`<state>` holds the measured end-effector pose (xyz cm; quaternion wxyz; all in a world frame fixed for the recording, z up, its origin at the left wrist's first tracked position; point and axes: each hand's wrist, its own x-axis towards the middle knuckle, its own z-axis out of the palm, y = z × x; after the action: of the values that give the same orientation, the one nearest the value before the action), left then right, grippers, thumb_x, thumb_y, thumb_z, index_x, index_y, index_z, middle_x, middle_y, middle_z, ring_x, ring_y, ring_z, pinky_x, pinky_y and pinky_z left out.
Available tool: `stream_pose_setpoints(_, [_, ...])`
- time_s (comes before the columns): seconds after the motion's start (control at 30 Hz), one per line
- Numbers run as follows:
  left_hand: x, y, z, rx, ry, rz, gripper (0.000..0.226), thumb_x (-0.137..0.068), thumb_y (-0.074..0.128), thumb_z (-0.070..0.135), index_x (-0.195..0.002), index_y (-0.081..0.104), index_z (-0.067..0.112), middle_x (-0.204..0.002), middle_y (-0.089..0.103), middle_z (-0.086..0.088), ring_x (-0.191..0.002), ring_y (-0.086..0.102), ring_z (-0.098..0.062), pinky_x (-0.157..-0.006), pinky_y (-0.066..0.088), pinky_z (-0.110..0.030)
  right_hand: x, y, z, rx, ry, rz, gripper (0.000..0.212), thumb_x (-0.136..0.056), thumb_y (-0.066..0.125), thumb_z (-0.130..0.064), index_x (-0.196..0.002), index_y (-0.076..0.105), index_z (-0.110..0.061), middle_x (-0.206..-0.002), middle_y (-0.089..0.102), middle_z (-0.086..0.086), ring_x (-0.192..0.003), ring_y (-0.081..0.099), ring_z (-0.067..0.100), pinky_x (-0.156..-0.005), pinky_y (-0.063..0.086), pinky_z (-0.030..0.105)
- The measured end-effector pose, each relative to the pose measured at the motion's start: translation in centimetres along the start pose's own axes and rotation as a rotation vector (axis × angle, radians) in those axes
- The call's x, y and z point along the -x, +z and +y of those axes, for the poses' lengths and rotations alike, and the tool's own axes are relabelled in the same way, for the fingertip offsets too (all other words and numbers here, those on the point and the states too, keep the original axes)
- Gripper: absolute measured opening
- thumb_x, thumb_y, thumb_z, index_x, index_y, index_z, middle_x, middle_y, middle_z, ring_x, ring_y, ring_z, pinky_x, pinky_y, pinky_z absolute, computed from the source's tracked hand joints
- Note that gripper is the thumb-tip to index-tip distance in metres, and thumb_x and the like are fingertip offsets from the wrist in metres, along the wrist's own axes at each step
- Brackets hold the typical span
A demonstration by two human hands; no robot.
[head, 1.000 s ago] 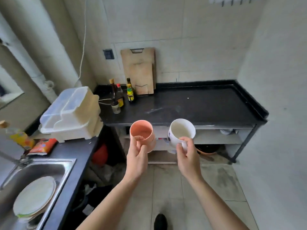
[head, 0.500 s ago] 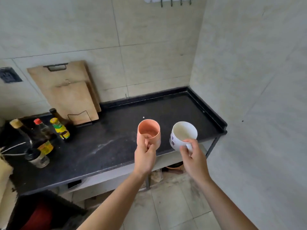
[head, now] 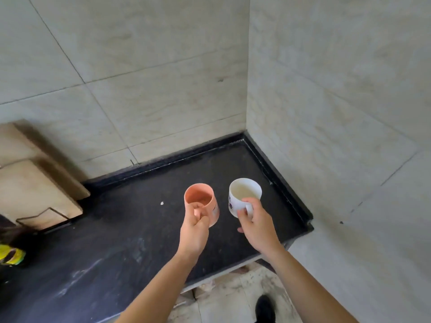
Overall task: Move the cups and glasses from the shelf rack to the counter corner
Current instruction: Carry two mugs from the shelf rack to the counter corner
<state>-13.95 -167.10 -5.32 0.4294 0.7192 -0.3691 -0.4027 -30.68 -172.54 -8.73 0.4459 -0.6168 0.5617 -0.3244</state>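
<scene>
From the head camera we are looking down into the corner of the black counter [head: 144, 231], where its raised back edge meets the tiled side wall [head: 338, 113]. Our left hand [head: 194, 231] is closed around the pink cup [head: 201, 203], thumb hooked over the rim and into the mouth, the other fingers wrapped at the near side. Our right hand [head: 257, 226] grips the white mug [head: 242, 195] by its handle, fingers curled through it. Both vessels are upright and held over the counter, side by side but apart — whether either base is already touching the surface we cannot tell from this angle, since the hands hide the bottoms.

What could go wrong from here, as we judge it:

- The two cups sit close together; lowering both at once could knock one against the other and chip the white mug.
- The thumb-in-rim pinch on the pink cup is a thin hold — a slip would drop it and it could roll toward the front edge.
- Pushing the white mug too far right could bump it on the raised rim or the wall.

The wooden cutting boards [head: 35, 183] leaning at the left and the yellow-labelled bottle [head: 10, 255] stand well clear.
</scene>
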Motion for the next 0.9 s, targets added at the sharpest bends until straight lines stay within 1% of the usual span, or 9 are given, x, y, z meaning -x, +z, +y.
stream_pose_setpoints(0.07, [-3.3, 1.7, 0.9, -0.015, -0.047, 0.014, 0.029, -0.094, 0.044, 0.010, -0.115, 0.044, 0.029, -0.112, 0.059, 0.007, -0.101, 0.057, -0.014, -0.083, 0.051, -0.037, -4.3, -1.2, 0.4, 0.033, -0.010, -0.029, 0.027, -0.102, 0.053, -0.032, -0.128, 0.048, -0.027, -0.110, 0.058, -0.007, -0.086, 0.069, 0.017, -0.073, 0.063, 0.037])
stream_pose_setpoints(0.13, [-6.0, 3.1, 1.5, -0.039, -0.084, 0.026, 0.024, -0.095, 0.047, 0.014, -0.115, 0.044, 0.026, -0.111, 0.059, 0.007, -0.096, 0.057, -0.012, -0.073, 0.047, -0.028, -8.3, -1.9, 0.8, 0.087, 0.006, -0.046, 0.030, -0.102, 0.055, -0.029, -0.130, 0.049, -0.024, -0.113, 0.058, -0.007, -0.095, 0.068, 0.018, -0.081, 0.062, 0.040])
stream_pose_setpoints(0.2, [-8.3, 4.2, 1.8, -0.038, -0.122, 0.015, 0.026, -0.090, 0.051, 0.023, -0.114, 0.043, 0.027, -0.106, 0.060, 0.008, -0.092, 0.058, -0.011, -0.070, 0.045, -0.027, -11.3, -1.9, 1.4, 0.108, 0.019, -0.073, 0.030, -0.101, 0.056, -0.026, -0.131, 0.049, -0.023, -0.116, 0.059, -0.006, -0.097, 0.067, 0.017, -0.084, 0.061, 0.040])
stream_pose_setpoints(0.27, [-10.9, 5.1, 2.0, -0.038, -0.163, -0.003, 0.029, -0.085, 0.052, 0.024, -0.112, 0.043, 0.028, -0.103, 0.060, 0.006, -0.090, 0.058, -0.011, -0.070, 0.046, -0.029, -14.2, -1.7, 2.3, 0.113, 0.034, -0.091, 0.032, -0.101, 0.058, -0.024, -0.132, 0.047, -0.023, -0.117, 0.059, -0.006, -0.097, 0.067, 0.017, -0.084, 0.062, 0.039])
stream_pose_setpoints(0.47, [-19.7, 8.1, 1.1, -0.052, -0.218, -0.061, 0.027, -0.093, 0.055, 0.022, -0.115, 0.040, 0.024, -0.098, 0.058, 0.008, -0.087, 0.057, -0.007, -0.066, 0.044, -0.023, -21.3, -0.3, 5.1, 0.095, 0.131, -0.103, 0.036, -0.100, 0.057, -0.022, -0.134, 0.045, -0.022, -0.119, 0.052, -0.006, -0.104, 0.066, 0.023, -0.086, 0.061, 0.044])
stream_pose_setpoints(0.6, [-25.6, 9.4, 0.2, -0.064, -0.229, -0.088, 0.030, -0.091, 0.056, 0.020, -0.115, 0.039, 0.025, -0.098, 0.059, 0.007, -0.085, 0.058, -0.009, -0.066, 0.049, -0.023, -25.8, 1.1, 6.2, 0.088, 0.147, -0.095, 0.037, -0.099, 0.059, -0.017, -0.132, 0.043, -0.022, -0.115, 0.057, -0.003, -0.103, 0.066, 0.022, -0.088, 0.060, 0.044])
stream_pose_setpoints(0.7, [-29.9, 10.4, -0.5, -0.135, -0.190, -0.116, 0.032, -0.091, 0.054, 0.013, -0.115, 0.037, 0.025, -0.104, 0.058, 0.000, -0.084, 0.057, -0.015, -0.065, 0.050, -0.027, -29.6, 2.3, 6.9, 0.104, 0.123, -0.095, 0.038, -0.099, 0.057, -0.015, -0.133, 0.042, -0.020, -0.108, 0.062, 0.004, -0.096, 0.068, 0.023, -0.085, 0.058, 0.036])
stream_pose_setpoints(0.77, [-32.4, 11.0, -1.2, -0.175, -0.144, -0.115, 0.027, -0.091, 0.051, 0.011, -0.112, 0.038, 0.021, -0.104, 0.057, -0.003, -0.079, 0.053, -0.016, -0.061, 0.045, -0.028, -31.7, 3.1, 7.4, 0.116, 0.099, -0.080, 0.034, -0.100, 0.055, -0.015, -0.131, 0.042, -0.020, -0.106, 0.062, 0.005, -0.093, 0.068, 0.024, -0.080, 0.053, 0.030])
stream_pose_setpoints(0.9, [-36.3, 11.8, -1.5, -0.121, -0.110, -0.083, 0.022, -0.094, 0.050, 0.022, -0.114, 0.041, 0.021, -0.094, 0.060, 0.005, -0.070, 0.052, -0.008, -0.056, 0.038, -0.018, -35.2, 4.5, 8.0, 0.129, 0.048, -0.031, 0.030, -0.102, 0.051, -0.017, -0.131, 0.044, -0.016, -0.113, 0.057, 0.003, -0.095, 0.066, 0.027, -0.078, 0.049, 0.031])
